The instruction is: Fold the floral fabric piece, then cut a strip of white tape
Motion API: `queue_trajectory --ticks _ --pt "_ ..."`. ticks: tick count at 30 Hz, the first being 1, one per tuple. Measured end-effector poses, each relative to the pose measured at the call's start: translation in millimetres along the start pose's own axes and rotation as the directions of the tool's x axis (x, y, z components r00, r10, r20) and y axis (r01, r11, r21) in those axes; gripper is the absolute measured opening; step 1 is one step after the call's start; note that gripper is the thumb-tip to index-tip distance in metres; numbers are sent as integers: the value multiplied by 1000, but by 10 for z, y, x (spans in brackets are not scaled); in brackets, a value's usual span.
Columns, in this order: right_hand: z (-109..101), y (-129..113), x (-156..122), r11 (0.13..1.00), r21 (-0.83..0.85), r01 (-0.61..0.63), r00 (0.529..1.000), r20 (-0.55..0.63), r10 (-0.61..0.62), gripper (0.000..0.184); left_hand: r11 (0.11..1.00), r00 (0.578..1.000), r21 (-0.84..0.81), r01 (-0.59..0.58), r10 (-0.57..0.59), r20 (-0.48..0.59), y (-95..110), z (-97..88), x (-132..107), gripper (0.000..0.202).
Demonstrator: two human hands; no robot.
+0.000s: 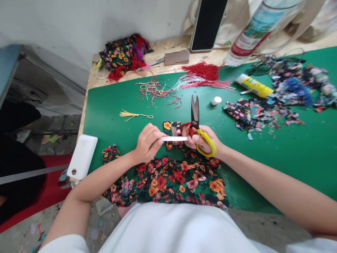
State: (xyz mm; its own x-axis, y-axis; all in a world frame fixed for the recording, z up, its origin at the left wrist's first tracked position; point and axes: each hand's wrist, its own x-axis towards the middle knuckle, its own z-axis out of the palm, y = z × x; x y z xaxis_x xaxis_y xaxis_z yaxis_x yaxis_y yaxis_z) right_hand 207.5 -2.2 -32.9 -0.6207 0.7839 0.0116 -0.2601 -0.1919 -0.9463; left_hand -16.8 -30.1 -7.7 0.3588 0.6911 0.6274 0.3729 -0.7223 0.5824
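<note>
My left hand (pixel 149 144) is closed, its fingertips pinching one end of a narrow white strip (pixel 173 138). The strip runs straight across to the fingers of my right hand (pixel 206 138). That hand is also wrapped round a pair of scissors (pixel 195 114) with one red and one yellow handle, blades pointing away from me and nearly together. Just behind the strip lies a small floral fabric piece (pixel 168 125) with a pale patch on it. A larger dark floral cloth (pixel 179 179) is spread below both hands. Whether the strip is tape or ribbon I cannot tell.
On the green mat (pixel 113 98) are a yellow tassel (pixel 134 115), tangled cords (pixel 152 89), red threads (pixel 202 72), a white cap (pixel 216 101), a glue tube (pixel 255 86) and fabric scraps (pixel 250 112). A bottle (pixel 252 38) and phone (pixel 207 24) stand behind; a white power bank (pixel 83 156) sits left.
</note>
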Motion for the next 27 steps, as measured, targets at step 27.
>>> queue_trajectory --ticks 27 --pt "65 -121 4 993 -74 -95 995 -25 93 39 999 998 39 9 -12 58 12 10 30 28"
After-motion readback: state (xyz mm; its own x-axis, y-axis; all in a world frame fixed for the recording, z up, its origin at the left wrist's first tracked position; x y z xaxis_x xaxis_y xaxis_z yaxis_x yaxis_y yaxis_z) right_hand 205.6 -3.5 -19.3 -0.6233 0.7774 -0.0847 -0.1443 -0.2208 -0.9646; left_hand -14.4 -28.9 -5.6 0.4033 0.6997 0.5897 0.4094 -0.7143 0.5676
